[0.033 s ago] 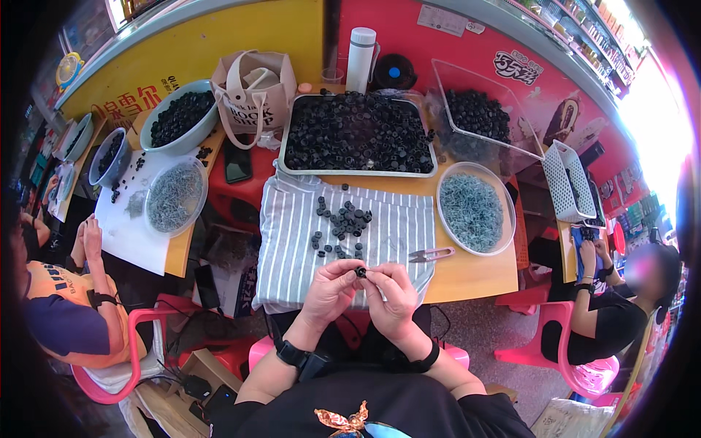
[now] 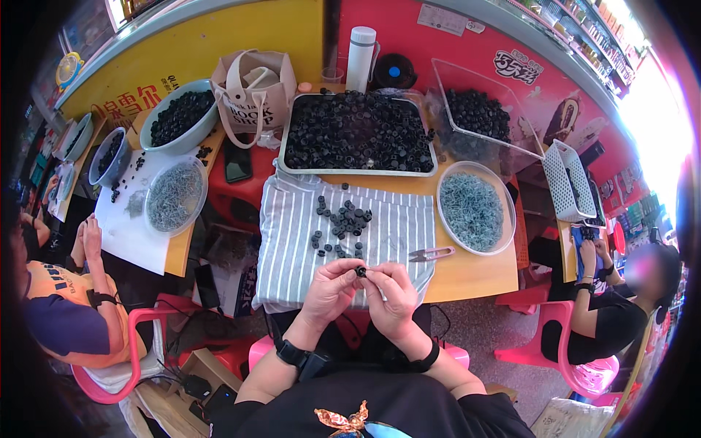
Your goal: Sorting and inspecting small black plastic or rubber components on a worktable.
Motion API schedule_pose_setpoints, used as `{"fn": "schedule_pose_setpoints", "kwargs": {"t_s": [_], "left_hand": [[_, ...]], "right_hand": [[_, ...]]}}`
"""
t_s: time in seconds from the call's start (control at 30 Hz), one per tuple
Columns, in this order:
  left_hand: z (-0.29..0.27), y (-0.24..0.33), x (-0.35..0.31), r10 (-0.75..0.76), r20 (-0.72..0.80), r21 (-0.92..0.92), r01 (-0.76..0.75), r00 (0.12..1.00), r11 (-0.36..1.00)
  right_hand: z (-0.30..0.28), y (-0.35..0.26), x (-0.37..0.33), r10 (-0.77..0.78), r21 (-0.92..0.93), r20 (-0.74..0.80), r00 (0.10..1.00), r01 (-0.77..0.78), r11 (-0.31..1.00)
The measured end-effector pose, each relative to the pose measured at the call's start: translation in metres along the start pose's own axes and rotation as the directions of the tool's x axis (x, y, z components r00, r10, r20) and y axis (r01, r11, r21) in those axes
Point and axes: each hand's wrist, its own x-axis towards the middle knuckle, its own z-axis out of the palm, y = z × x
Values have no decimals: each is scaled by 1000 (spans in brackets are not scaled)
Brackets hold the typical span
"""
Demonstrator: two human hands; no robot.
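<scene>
Over the near edge of a striped grey cloth [image 2: 292, 233], my left hand [image 2: 332, 290] and my right hand [image 2: 392, 294] meet at the fingertips. Pinched between them is a small round black plastic part [image 2: 361, 271], which both hands grip. Its details are mostly covered by fingers. Beyond the hands lies a loose cluster of similar black parts [image 2: 349, 219] on the cloth. Right of that, thread snips [image 2: 431, 254] with a pinkish handle rest at the cloth's edge. A round tub [image 2: 509, 237] of small, thin, pale bluish pieces stands on the table to the right.
A large tray [image 2: 358, 174] heaped with black parts fills the far side. Behind it stand a white flask [image 2: 361, 58] and a tote bag [image 2: 255, 95]. A clear bin [image 2: 478, 135] is at far right. People sit left and right with basins [image 2: 182, 150] and a basket [image 2: 566, 179].
</scene>
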Motion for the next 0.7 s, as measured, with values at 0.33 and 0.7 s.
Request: {"fn": "schedule_pose_setpoints", "kwargs": {"t_s": [0.33, 0.7], "left_hand": [[1, 0, -1, 1, 6, 42, -1, 1000, 999], [2, -3, -3, 39, -32, 42, -37, 999, 998]], "right_hand": [[2, 2, -2, -29, -16, -16, 999, 29, 999], [1, 9, -7, -105, -15, -9, 994, 105, 994]]}}
